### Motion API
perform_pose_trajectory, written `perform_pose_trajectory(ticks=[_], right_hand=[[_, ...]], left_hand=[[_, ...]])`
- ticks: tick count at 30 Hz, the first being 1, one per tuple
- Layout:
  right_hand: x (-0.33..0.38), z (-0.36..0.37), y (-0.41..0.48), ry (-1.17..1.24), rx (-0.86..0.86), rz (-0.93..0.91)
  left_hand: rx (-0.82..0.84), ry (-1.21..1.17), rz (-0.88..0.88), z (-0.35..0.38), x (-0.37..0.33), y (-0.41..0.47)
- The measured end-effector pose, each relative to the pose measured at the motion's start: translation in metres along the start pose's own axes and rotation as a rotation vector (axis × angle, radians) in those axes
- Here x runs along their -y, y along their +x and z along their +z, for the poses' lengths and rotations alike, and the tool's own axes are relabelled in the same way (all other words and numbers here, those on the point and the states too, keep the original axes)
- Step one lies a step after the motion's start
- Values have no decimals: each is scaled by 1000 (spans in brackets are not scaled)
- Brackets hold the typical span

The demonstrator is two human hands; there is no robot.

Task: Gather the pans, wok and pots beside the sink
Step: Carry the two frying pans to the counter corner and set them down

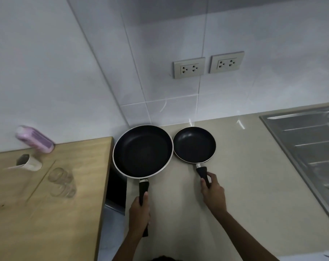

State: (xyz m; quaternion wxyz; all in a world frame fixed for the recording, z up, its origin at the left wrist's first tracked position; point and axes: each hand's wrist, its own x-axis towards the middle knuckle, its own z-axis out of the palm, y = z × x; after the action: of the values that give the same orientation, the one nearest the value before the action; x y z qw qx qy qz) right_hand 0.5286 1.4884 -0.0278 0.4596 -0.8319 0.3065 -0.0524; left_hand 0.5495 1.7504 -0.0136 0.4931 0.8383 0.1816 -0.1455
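Observation:
A large black frying pan sits at the left end of the beige counter, against the tiled wall. My left hand is wrapped around its black handle. Right beside it, rims almost touching, lies a small black frying pan. My right hand grips that pan's short black handle. The steel sink with its ribbed drainboard is at the right edge of the view. No wok or pot is in sight.
A wooden table stands left of the counter with a dark gap between them. It carries a pink container, a paper cup and clear glasses. Two wall sockets sit above the pans.

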Motion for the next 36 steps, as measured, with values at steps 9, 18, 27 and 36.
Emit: perform_pose_trajectory(ticks=[9,18,27,36], right_hand=[[15,12,29,55,96,30],[36,21,55,110,107,2],[36,24,64,104,110,-16],[38,19,63,63,144,20]], left_hand=[[33,-32,-16,-3,-5,22],[40,-63,-25,-4,-7,40],[32,-10,-4,-2,-10,50],[47,-3,19,-5,-13,47]])
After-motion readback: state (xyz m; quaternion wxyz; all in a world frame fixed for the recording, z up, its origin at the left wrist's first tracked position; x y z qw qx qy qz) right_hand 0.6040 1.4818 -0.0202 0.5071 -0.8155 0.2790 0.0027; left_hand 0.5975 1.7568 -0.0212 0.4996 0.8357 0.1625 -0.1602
